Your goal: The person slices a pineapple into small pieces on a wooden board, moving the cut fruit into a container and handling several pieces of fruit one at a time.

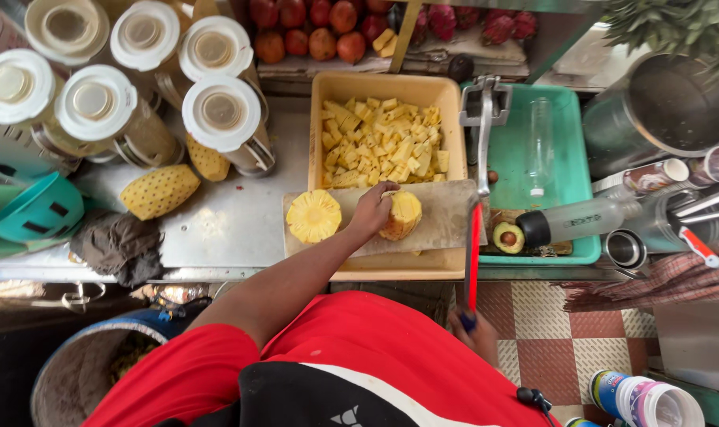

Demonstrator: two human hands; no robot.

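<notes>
- On the worn wooden board (446, 217), laid across a tan plastic tub (320, 126), we steady a peeled pineapple piece (403, 215) with our left hand (373, 209); the fingers curl narrowly over its bumpy yellow side and touch it.
- Beside it on the board lies a round half (313, 216), cut face up, ringed and fibrous.
- Behind the board, the tub is heaped with small yellow cubes (383, 146).
- Our right hand (478, 332) hangs low beside the counter, fingers wrapped around the dark grip of a long red-handled knife (474, 261).
- Left on the steel counter (233, 213) lies a whole peeled pineapple (160, 190), its surface pitted.
</notes>
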